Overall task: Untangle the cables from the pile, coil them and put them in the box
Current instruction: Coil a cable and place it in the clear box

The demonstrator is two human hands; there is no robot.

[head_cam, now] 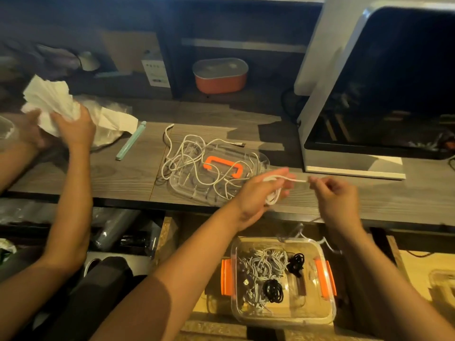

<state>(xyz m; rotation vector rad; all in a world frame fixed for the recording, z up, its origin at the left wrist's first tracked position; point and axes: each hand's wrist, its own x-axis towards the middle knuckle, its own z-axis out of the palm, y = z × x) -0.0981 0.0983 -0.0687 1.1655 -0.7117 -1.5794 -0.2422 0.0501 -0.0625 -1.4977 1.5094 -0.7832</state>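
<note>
Coiling looked to be the step in hand: the left hand [261, 193] gripped a looped white cable [272, 196] over the table [123, 178] near its front edge, and the right hand [332, 193] pinched its free end. The next move probably called for winding that tail in, then lowering the coil into the open box [283, 316] just below, an unobstructed drop. The tangled cables [187, 153] lay on the lid [262, 159].

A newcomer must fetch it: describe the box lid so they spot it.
On the wood-grain table, left of the big grey machine, a clear plastic lid lies under tangled white cables. Only it has an orange handle in its middle; the box below has orange side latches.
</note>
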